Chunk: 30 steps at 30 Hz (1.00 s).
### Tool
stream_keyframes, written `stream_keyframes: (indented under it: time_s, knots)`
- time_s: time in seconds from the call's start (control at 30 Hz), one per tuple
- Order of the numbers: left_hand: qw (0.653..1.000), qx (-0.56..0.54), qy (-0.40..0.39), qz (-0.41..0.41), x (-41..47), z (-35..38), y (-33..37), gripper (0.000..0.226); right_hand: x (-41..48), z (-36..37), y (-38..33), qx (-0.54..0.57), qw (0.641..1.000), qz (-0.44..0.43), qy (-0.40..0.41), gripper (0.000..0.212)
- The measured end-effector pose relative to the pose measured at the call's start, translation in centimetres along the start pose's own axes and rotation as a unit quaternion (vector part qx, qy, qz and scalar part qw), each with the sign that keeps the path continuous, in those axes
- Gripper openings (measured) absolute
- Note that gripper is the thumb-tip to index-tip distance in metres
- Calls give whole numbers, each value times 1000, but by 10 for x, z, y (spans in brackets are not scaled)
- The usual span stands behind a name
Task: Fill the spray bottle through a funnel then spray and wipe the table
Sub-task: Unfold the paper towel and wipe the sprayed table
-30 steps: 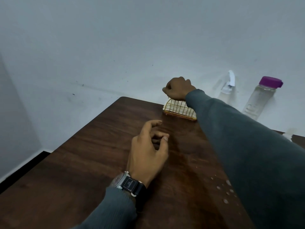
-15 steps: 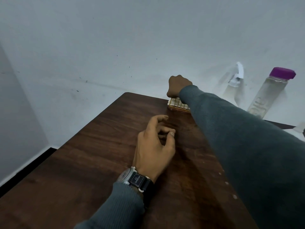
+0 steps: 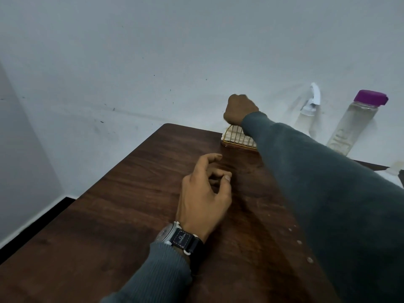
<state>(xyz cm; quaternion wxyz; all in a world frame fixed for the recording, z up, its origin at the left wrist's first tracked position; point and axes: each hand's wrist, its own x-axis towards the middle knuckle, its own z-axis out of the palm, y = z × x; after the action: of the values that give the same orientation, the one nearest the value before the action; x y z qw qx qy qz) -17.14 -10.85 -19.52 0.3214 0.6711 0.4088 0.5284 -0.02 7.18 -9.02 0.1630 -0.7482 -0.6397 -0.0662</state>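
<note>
My right hand (image 3: 240, 110) reaches across to the back of the dark wooden table (image 3: 135, 204). It is closed in a fist right on top of the white napkins standing in a gold wire holder (image 3: 237, 139); its fingertips are hidden. My left hand (image 3: 204, 193) rests on the table in the middle, fingers loosely curled with nothing in them. A clear spray bottle (image 3: 309, 115) with a white trigger head stands against the wall, right of the holder. Beside it stands a clear water bottle (image 3: 353, 127) with a purple cap.
A few water droplets (image 3: 299, 242) dot the table next to my right sleeve. A small white object (image 3: 393, 170) shows at the right edge, mostly hidden by my arm. The wall runs close behind the table; its left edge drops to the floor.
My right fist has stayed at the top of the napkin holder and sits slightly higher over it. My left hand has barely moved. The view has shifted a little.
</note>
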Motion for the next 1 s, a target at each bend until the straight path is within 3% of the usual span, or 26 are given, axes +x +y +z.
stream_keyframes:
  time_s: [0.13,0.23,0.33,0.5,0.63,0.77,0.87,1.0]
  knots:
    - [1000,5,-8,3,0,-1,1,38,5,-26,21,142,987,44,58,17]
    - [1000,4,-1,3,1,-1,2,38,-9,-51,30,229,967,27,111,23]
    - [1000,-1,3,3,0,-2,4,37,-41,-82,30,290,945,-3,150,16]
    - [999,-52,-8,13,-6,-3,29,41,-124,-125,30,446,889,-13,100,9]
    - [977,-208,-34,-41,-20,-1,73,56,-202,-145,30,456,888,13,54,6]
    - [910,-394,-46,-119,-45,5,109,50,-267,-153,32,477,876,58,40,12]
    - [897,-419,-62,-124,-70,4,133,42,-307,-156,39,508,854,90,68,8]
    - [911,-389,-74,-112,-93,-1,153,35,-354,-155,48,468,861,82,184,2]
